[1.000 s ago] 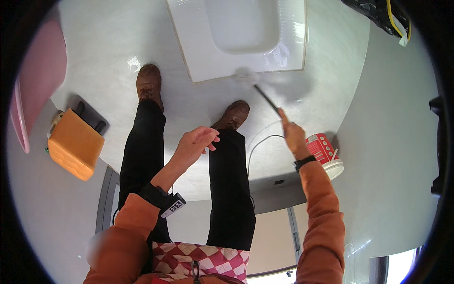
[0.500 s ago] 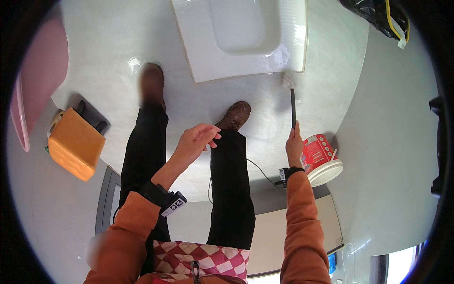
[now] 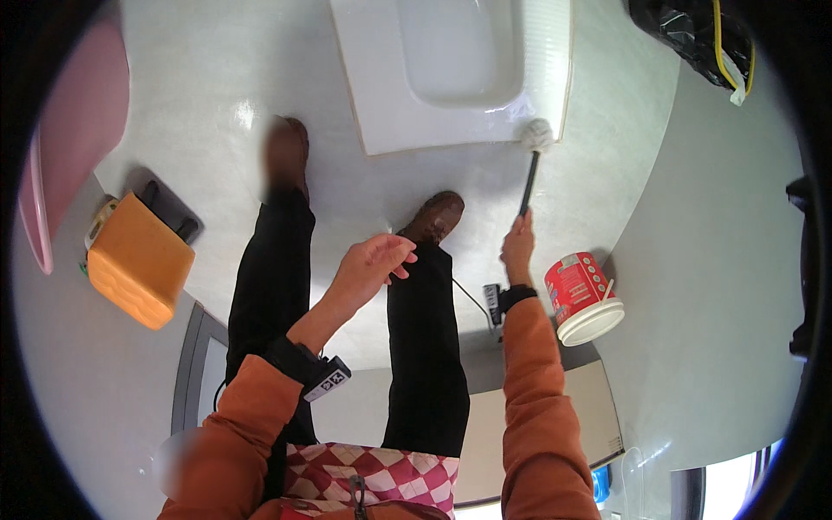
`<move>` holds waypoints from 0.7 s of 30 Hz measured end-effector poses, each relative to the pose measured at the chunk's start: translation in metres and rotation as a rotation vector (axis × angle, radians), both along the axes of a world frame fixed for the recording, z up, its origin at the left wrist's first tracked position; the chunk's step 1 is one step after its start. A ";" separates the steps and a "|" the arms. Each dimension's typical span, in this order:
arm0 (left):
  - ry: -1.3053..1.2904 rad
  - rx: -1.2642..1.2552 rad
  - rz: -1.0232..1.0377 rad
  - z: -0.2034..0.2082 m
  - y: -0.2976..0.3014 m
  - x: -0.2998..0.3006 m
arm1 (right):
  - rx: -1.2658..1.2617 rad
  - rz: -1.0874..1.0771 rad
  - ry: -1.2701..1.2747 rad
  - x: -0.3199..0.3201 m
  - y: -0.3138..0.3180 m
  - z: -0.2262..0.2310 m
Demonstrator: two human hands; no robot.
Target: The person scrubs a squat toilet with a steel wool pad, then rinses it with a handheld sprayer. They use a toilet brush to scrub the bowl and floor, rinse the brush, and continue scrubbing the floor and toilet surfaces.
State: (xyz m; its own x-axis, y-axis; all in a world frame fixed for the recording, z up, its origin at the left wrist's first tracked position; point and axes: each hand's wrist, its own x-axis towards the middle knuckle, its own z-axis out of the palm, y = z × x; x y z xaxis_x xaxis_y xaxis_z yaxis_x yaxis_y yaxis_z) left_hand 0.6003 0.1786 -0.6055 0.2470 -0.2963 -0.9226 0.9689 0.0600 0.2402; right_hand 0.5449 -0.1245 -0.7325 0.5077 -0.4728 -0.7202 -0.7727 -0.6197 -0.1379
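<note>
My right hand is closed round the dark handle of a toilet brush. Its round, whitish head is at the near right corner of a white squat toilet set in the floor. My left hand hangs in front of my legs, touching nothing, its fingers curled in with no object visible in them. Beside my right forearm, a red and white bucket stands on the floor.
An orange stool and a dark grey item are at the left, near a pink basin. A black bag with yellow drawstring lies far right. My brown shoes stand near the toilet. A cable hangs by my right wrist.
My right hand has shifted slightly left and away from me. The brush tilts more, and its head, blurred before, now shows sharply by the toilet's corner. My left hand has moved a little right.
</note>
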 end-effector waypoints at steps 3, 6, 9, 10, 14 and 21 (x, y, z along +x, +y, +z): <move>-0.021 0.009 -0.006 0.000 -0.001 0.004 | 0.031 0.263 0.079 -0.025 0.030 0.018; -0.016 0.016 -0.009 0.002 -0.001 0.006 | 0.067 0.360 -0.065 -0.027 0.020 0.029; 0.006 0.008 -0.001 0.003 0.000 0.006 | 0.043 -0.023 0.070 0.012 -0.018 0.003; 0.013 0.005 -0.006 0.002 0.001 0.006 | 0.073 -0.199 0.053 0.020 -0.023 -0.008; -0.008 0.018 -0.007 0.000 0.003 0.006 | -0.087 0.050 -0.204 0.001 0.000 -0.030; -0.015 -0.025 0.013 0.004 0.006 0.006 | -0.078 0.320 -0.110 -0.006 0.008 0.012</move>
State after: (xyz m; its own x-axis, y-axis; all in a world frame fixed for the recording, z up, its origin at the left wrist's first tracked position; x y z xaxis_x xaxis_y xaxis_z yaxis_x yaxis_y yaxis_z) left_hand 0.6062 0.1850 -0.6019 0.2652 -0.3161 -0.9109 0.9642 0.0788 0.2533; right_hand 0.5393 -0.1161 -0.7206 0.7115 -0.3288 -0.6211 -0.5209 -0.8400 -0.1520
